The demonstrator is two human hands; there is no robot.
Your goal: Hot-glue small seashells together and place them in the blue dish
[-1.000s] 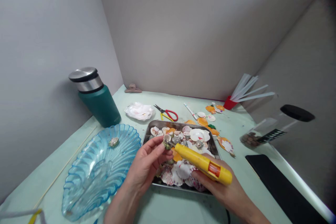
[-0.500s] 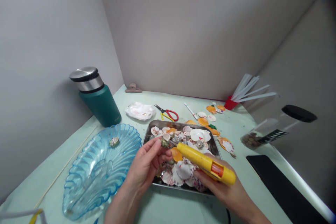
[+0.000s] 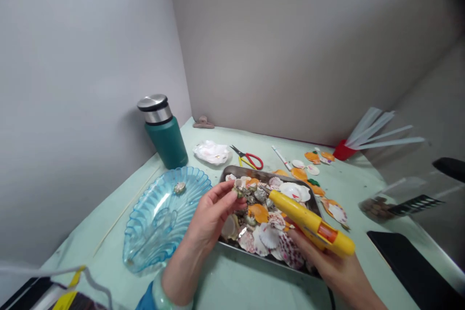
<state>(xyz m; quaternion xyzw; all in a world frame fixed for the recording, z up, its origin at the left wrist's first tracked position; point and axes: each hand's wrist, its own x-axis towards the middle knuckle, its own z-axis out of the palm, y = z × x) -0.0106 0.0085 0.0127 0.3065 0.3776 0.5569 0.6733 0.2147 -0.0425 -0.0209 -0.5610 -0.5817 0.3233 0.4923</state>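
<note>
Pinched in the fingertips of my left hand (image 3: 214, 210) is a small greenish shell (image 3: 239, 189), held over the left side of a metal tray (image 3: 232, 168). My right hand (image 3: 330, 261) grips a yellow hot glue gun (image 3: 308, 218), its nozzle pointing left, a short way from the small shell. Scallop shells (image 3: 271, 236) and other mixed shells fill the tray below both hands. On my left, a blue translucent shell-shaped dish (image 3: 145, 223) holds one small shell (image 3: 179, 187).
Beyond the dish stands a teal bottle (image 3: 167, 140). White plastic (image 3: 212, 152), red-and-yellow-handled scissors (image 3: 250, 159) and a marker (image 3: 281, 157) lie behind the tray. Rightward are glued orange shells (image 3: 334, 210), glue sticks in a red cup (image 3: 344, 150), a clear jar (image 3: 378, 206) and a black phone-like slab (image 3: 410, 266).
The glue gun's nozzle has drawn away from the small shell, leaving a gap. My left hand has turned slightly with the shell. The whole view has shifted left.
</note>
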